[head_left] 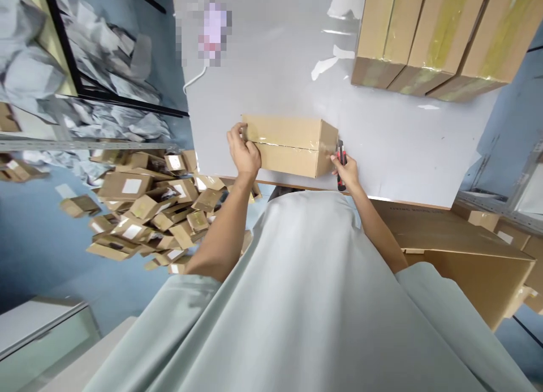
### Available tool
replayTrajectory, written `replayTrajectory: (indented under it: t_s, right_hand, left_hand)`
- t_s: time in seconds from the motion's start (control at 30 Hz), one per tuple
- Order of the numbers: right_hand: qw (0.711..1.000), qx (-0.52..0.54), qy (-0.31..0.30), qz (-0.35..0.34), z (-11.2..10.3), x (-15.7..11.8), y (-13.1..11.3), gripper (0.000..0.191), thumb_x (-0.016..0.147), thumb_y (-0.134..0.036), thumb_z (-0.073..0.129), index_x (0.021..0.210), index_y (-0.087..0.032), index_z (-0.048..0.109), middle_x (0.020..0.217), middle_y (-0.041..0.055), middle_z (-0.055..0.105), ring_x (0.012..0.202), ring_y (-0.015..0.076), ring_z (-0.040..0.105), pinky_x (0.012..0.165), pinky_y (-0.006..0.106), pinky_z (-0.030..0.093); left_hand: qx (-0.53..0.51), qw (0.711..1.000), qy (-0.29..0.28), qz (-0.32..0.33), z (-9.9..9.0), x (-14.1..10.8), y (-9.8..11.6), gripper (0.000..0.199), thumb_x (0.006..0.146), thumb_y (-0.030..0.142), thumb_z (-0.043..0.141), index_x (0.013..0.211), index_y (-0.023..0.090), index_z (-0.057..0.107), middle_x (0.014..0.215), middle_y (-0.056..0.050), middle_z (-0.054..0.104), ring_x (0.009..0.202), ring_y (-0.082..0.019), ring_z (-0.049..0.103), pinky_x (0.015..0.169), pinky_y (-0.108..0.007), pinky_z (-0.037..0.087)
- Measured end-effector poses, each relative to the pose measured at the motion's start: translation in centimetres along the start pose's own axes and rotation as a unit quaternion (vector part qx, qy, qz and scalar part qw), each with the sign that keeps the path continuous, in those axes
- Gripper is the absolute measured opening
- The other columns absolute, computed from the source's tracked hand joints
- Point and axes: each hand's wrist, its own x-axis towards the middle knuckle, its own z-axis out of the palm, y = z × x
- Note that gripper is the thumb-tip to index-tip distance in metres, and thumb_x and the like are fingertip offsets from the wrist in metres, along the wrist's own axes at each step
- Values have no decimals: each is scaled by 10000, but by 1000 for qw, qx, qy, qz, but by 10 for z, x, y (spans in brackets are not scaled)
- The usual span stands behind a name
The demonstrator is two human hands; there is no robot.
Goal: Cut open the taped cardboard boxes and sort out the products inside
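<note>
A taped cardboard box (284, 149) lies near the front edge of the white table, its top seam running left to right under clear tape. My left hand (245, 150) is closed around the box's left end, with some fingertips hidden behind it. Beside the right end, my right hand (347, 170) grips a red and black box cutter (341, 168), which points away from me. Whether a blade is out is too small to tell.
Three taped boxes (428, 41) stand together at the table's back right. White scraps (326, 65) and a white cable (194, 78) lie on the table (271, 86). Several small boxes (153, 205) are heaped on the floor at left; a large carton (458, 250) sits below right.
</note>
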Motion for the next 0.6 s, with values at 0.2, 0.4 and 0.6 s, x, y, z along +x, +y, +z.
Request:
replayTrajectory:
  t_s: [0.2, 0.4, 0.6]
  right_hand:
    - [997, 73, -17, 0, 10, -7, -20, 316, 1016, -495, 804, 1009, -218, 653, 992, -17, 801, 521, 65, 640, 536, 215, 533]
    - [997, 4, 30, -74, 36, -43, -49, 459, 961, -630, 840, 938, -270, 556, 709, -101, 577, 542, 122, 665, 537, 228, 526]
    - [953, -206, 148, -168, 41, -98, -85, 414, 1031, -617, 738, 1207, -247, 678, 1014, 38, 732, 865, 231, 769, 823, 365, 651]
  left_hand:
    - [14, 998, 56, 5, -7, 6, -3, 334, 1015, 256, 693, 1348, 245, 677, 1329, -157, 679, 1351, -347, 677, 1242, -512, 550]
    - [-30, 999, 37, -20, -23, 23, -48, 367, 980, 226, 649, 1346, 226, 680, 1323, -150, 685, 1256, -311, 694, 1158, -470, 584]
    - [-111, 981, -136, -77, 16, 16, -67, 555, 967, 235, 655, 1518, 214, 591, 1252, -128, 737, 1103, -270, 729, 1099, -487, 623]
